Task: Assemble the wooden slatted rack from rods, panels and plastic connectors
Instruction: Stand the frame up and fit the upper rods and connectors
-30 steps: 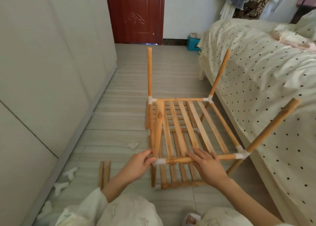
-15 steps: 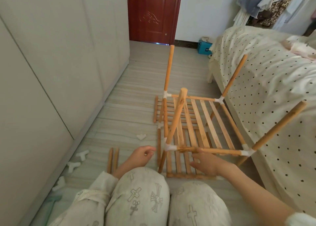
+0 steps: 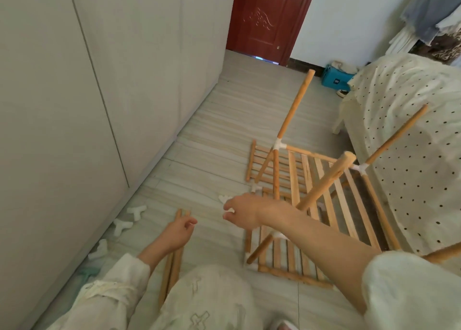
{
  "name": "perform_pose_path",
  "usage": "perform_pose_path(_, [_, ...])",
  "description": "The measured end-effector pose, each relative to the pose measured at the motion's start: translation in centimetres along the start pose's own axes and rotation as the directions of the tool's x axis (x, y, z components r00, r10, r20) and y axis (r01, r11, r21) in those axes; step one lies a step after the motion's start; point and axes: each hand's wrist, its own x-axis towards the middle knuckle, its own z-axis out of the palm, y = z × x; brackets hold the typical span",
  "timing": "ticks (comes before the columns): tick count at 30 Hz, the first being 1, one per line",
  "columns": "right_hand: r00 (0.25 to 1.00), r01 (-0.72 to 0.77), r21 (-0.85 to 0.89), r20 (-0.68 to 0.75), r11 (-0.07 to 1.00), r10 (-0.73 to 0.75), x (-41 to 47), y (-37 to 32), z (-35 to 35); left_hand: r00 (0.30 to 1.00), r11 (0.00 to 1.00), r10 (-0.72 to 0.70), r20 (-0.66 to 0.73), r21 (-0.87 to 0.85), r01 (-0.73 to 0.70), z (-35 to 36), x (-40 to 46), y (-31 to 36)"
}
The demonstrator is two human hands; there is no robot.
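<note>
Reaching across the middle of the frame, the right hand [image 3: 240, 211] stretches leftward from the lower right, forearm bare, fingers loosely curled around nothing I can see, hanging just above the floor [image 3: 214, 140]. The left hand [image 3: 178, 232] sits lower and further left, palm turned up, fingers relaxed and holding nothing, right over two loose rods [image 3: 172, 267] lying side by side on the floor. The half-built rack [image 3: 321, 184] stands at centre right, its slatted panel carried on white connectors, four upright rods poking upward; the right forearm crosses in front of its near corner. Another slatted panel [image 3: 264, 165] lies flat beneath and behind it. Spare white plastic connectors [image 3: 136, 211] are scattered at the lower left along the wardrobe [image 3: 74, 105]. A polka-dot bed [image 3: 411, 130] fills the right edge, and a red door [image 3: 264, 17] closes the top.
</note>
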Motion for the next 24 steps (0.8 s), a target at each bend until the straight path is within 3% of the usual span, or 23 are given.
perform_pose_path(4, [0.994, -0.082, 0.050, -0.067, 0.995, 0.086, 9.3, 0.3, -0.1, 1.000, 0.999, -0.012, -0.016, 0.051, 0.012, 0.0, 4.4, -2.4])
perform_pose_path(10, [0.949, -0.275, 0.279, -0.073, 0.920, 0.306, 24.1, 5.6, 2.0, 0.999, 0.945, 0.044, 0.001, 0.325, -0.042, 0.4, 14.9, -5.4])
perform_pose_path(17, [0.885, -0.445, 0.221, -0.035, 0.868, 0.463, 35.0, 13.9, 2.4, 0.990, 0.812, -0.027, 0.136, 0.580, -0.058, 1.9, 26.5, -8.0])
perform_pose_path(24, [0.767, -0.584, 0.451, 0.035, 0.674, 0.641, 41.0, 18.8, 4.7, 0.987, 0.762, -0.110, 0.121, 0.647, 0.006, 4.5, 28.9, -10.6])
